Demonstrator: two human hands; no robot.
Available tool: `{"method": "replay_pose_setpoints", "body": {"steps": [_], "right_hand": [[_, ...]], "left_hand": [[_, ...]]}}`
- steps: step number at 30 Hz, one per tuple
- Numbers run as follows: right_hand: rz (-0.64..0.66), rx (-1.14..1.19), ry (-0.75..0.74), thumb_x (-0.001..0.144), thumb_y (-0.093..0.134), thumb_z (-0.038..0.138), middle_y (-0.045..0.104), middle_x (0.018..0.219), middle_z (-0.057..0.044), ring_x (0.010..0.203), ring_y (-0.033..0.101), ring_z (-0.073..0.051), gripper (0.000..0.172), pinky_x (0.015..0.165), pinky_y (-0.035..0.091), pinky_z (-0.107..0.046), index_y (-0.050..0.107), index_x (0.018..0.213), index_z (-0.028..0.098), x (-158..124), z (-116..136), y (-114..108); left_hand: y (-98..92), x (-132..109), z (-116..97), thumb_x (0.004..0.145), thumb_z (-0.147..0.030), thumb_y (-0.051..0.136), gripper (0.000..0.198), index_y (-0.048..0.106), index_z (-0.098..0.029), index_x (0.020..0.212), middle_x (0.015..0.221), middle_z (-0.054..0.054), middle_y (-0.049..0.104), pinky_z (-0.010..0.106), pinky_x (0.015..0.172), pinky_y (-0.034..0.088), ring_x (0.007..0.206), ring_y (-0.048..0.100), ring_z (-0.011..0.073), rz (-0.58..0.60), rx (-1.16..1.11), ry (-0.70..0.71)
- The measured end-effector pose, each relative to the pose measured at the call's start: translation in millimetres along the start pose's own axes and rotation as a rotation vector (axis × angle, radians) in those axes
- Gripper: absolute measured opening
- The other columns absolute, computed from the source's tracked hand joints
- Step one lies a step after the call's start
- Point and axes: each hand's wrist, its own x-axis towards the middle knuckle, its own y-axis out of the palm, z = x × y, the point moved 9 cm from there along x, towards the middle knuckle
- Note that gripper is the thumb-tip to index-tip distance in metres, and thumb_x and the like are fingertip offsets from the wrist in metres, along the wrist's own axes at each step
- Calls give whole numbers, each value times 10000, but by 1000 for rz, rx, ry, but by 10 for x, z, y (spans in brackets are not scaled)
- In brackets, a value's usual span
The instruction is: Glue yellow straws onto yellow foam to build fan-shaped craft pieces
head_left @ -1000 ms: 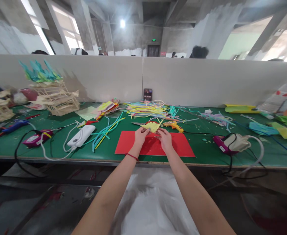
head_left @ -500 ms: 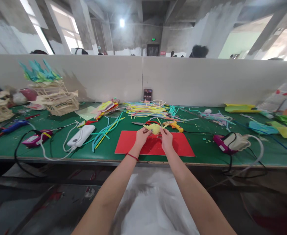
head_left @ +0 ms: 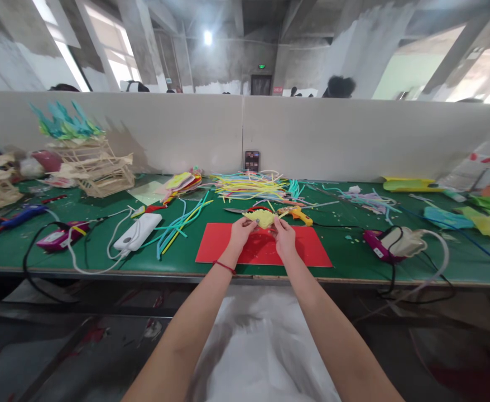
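A small yellow piece with a scalloped edge (head_left: 262, 218) is held between my two hands, above a red board (head_left: 222, 245). My left hand (head_left: 241, 231) pinches its left end. At its right end, my right hand (head_left: 284, 233) has thumb and fingers closed on it. Just behind the piece lie scissors (head_left: 233, 210) with red handles, partly hidden by it. A yellow glue gun (head_left: 298, 215) rests close to the right of my right hand, its black cord running right.
Behind my hands lies a pile of coloured strips (head_left: 249, 187). Blue and yellow strips (head_left: 182, 226) and a white power bank (head_left: 138, 233) lie to the left. A plug-filled purple power strip (head_left: 379, 245) sits at right. A stick frame (head_left: 102, 173) stands back left, before a pale partition (head_left: 178, 134).
The yellow piece is tilted slightly differently, with its scalloped upper edge showing more clearly. Both hands keep their pinch and have barely moved.
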Motion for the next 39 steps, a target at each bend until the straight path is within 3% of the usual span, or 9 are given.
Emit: {"method": "replay_pose_setpoints", "body": {"steps": [9, 24, 33, 39], "right_hand": [[39, -9, 12, 500, 772, 515, 693, 730, -16, 608, 600, -151, 438, 587, 535, -306, 686, 759, 171, -17, 6, 47], [26, 25, 10, 521, 771, 478, 696, 724, -13, 663, 643, -173, 396, 563, 537, -293, 681, 764, 179, -15, 4, 24], [-2, 26, 13, 508, 782, 473, 707, 756, -24, 708, 649, -176, 398, 623, 552, -310, 703, 768, 182, 22, -33, -13], [-4, 111, 37, 454, 825, 428, 704, 707, -11, 650, 641, -157, 388, 588, 548, -282, 713, 727, 177, 6, -31, 1]], "left_hand": [[45, 22, 51, 485, -312, 841, 360, 685, -135, 758, 781, 68, 740, 338, 715, 555, 729, 681, 208, 42, 139, 18], [32, 15, 84, 477, -346, 843, 403, 664, -128, 764, 759, 72, 724, 404, 800, 534, 759, 683, 227, 49, 36, -35], [28, -5, 53, 455, -333, 854, 416, 671, -133, 770, 759, 60, 731, 378, 779, 545, 709, 676, 199, 42, 8, -26], [18, 9, 72, 480, -338, 845, 433, 672, -124, 814, 822, 80, 740, 379, 790, 543, 744, 684, 206, 45, 17, -26]]}}
